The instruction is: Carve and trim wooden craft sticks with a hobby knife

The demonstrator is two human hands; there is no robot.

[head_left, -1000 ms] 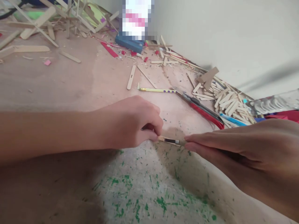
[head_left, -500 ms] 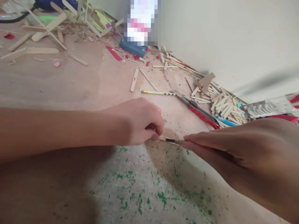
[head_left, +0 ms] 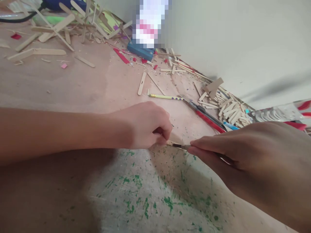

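Observation:
My left hand [head_left: 143, 126] is curled into a fist and pinches one end of a small wooden stick piece [head_left: 172, 143] against the worn mat with green flecks [head_left: 150, 194]. My right hand [head_left: 245, 155] comes in from the right, fingers pressed together on a thin dark blade [head_left: 181, 146] whose tip lies on that stick piece. The tool's handle is hidden inside my right hand. The two hands are almost touching, with only a short stretch of stick and blade showing between them.
Behind the hands lie a yellow dotted pencil [head_left: 165, 96], a red-handled cutter [head_left: 206, 116] and a heap of craft sticks [head_left: 228, 105] by the wall. More sticks [head_left: 55, 29], red scraps [head_left: 120, 55] and a blue box [head_left: 141, 51] litter the far floor.
The view has drifted slightly, so the far clutter sits lower in the picture. My right hand has crept a little toward the left hand, and less of the stick shows between them.

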